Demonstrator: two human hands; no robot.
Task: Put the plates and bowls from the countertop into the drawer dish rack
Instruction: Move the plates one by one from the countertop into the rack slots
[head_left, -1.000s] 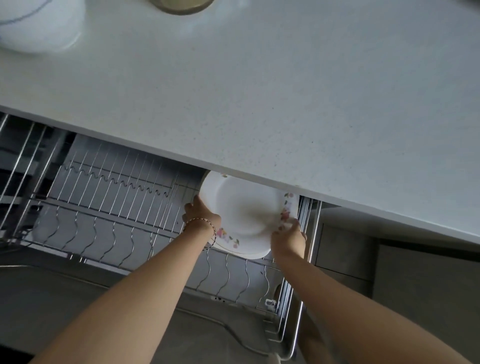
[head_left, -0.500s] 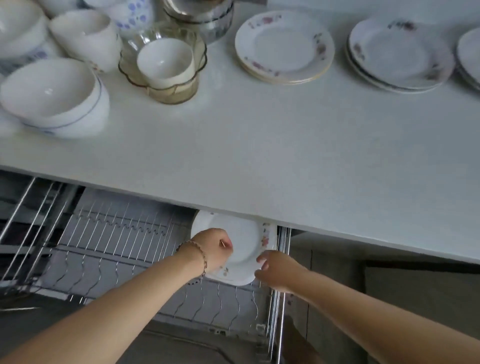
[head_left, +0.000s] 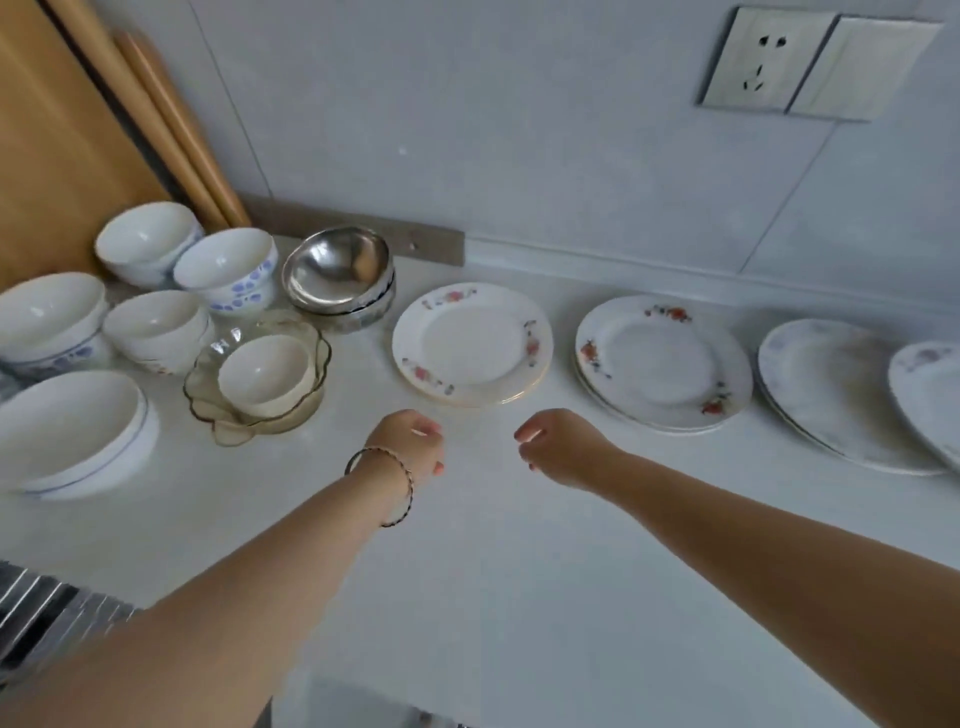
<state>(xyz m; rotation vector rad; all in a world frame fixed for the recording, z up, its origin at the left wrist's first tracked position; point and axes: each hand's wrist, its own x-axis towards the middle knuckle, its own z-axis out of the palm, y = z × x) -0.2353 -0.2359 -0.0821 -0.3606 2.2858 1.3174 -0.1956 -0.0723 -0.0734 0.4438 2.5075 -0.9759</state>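
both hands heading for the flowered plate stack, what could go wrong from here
1. The flowered plate stack holds several plates; the left hand and right hand, both empty, might lift two, and one could slip.
2. The glass bowl with a small white bowl inside sits close to the left forearm, so a sweep could knock it.

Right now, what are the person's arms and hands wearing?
Both forearms are bare, with no sleeves in view. The left hand has a thin dark twisted bracelet loose around its wrist. The right hand wears nothing: no ring, watch or glove shows.
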